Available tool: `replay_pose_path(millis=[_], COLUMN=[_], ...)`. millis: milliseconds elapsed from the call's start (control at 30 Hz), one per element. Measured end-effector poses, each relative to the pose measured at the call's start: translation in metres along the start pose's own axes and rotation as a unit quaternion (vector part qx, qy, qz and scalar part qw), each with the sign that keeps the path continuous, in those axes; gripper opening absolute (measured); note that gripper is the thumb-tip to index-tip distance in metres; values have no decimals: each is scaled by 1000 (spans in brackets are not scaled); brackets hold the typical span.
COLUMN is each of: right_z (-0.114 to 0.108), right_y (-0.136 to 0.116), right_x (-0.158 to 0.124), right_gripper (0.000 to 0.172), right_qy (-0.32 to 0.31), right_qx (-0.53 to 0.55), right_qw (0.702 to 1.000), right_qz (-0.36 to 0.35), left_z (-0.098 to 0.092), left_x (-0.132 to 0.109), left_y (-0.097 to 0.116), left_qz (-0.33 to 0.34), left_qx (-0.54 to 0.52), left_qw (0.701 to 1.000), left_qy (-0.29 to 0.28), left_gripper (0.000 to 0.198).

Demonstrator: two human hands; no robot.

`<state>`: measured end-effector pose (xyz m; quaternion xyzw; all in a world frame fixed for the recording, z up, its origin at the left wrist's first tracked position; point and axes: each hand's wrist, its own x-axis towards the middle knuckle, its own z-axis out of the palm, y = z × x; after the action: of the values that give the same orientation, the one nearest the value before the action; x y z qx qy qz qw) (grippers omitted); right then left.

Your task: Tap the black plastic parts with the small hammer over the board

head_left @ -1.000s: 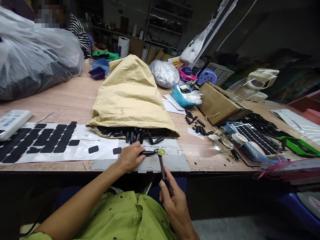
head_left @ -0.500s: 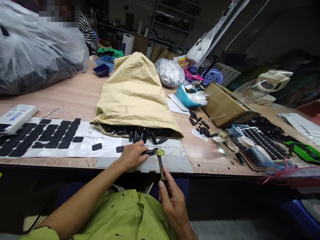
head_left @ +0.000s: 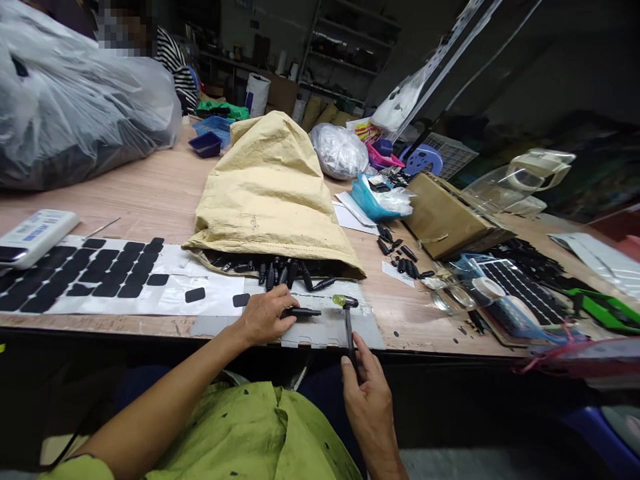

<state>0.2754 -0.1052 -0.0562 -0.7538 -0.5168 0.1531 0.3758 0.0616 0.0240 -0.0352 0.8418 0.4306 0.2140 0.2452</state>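
My left hand [head_left: 267, 315] is closed around one end of a black tube-shaped part [head_left: 304, 312], which lies sideways over a grey board [head_left: 345, 333] at the table's front edge. In my right hand [head_left: 367, 383] is the handle of a small hammer [head_left: 349, 327]. Its head, with one yellow-green face and one dark face, sits just right of the black part's narrow tip, apart from it. Behind my left hand a tan sack [head_left: 273, 193] lies with its mouth toward me, and several similar black parts [head_left: 283, 272] show inside the opening.
White sheets with black stickers [head_left: 105, 270] lie to the left beside a white device [head_left: 37, 237]. Loose black parts [head_left: 407, 267], a cardboard box [head_left: 450, 213] and a clear tape roll [head_left: 453, 295] are to the right. A large plastic bag [head_left: 85, 107] fills the back left, near a person in stripes [head_left: 175, 63].
The hammer has moved right, off the black part, and its head has turned so the yellow-green face points left. My left hand stays in nearly the same place with the part.
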Motion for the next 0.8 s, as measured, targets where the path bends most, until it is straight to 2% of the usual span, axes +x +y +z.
replay_pose_path(millis=[100, 167, 300, 400, 533, 600, 733, 800], right_z=[-2, -2, 1, 2, 2, 2, -1, -4], right_y=[12, 15, 16, 18, 20, 19, 14, 11], right_x=[7, 8, 8, 9, 10, 10, 9, 9], right_gripper=[58, 59, 60, 60, 59, 58, 59, 61], right_qy=[-16, -28, -26, -25, -19, -10, -21, -43], right_qx=[-33, -33, -22, -23, -25, -27, -38, -45], right_qw=[999, 999, 999, 999, 999, 1000, 999, 997], right_qz=[28, 28, 25, 24, 12, 3, 15, 39], left_z=[-5, -7, -7, -5, -6, -7, -13, -17], left_x=[-21, -40, -74, -86, -82, -73, -46, -32], left_y=[4, 7, 8, 9, 15, 15, 5, -2], left_qz=[90, 124, 131, 128, 98, 64, -61, -118], left_qx=[-21, -24, 8, 37, -10, -29, 1, 23], left_qw=[996, 992, 991, 991, 995, 997, 988, 979], left_qy=[-7, -18, -28, -21, 4, 42, 143, 161], left_gripper=[19, 16, 16, 16, 26, 21, 12, 14])
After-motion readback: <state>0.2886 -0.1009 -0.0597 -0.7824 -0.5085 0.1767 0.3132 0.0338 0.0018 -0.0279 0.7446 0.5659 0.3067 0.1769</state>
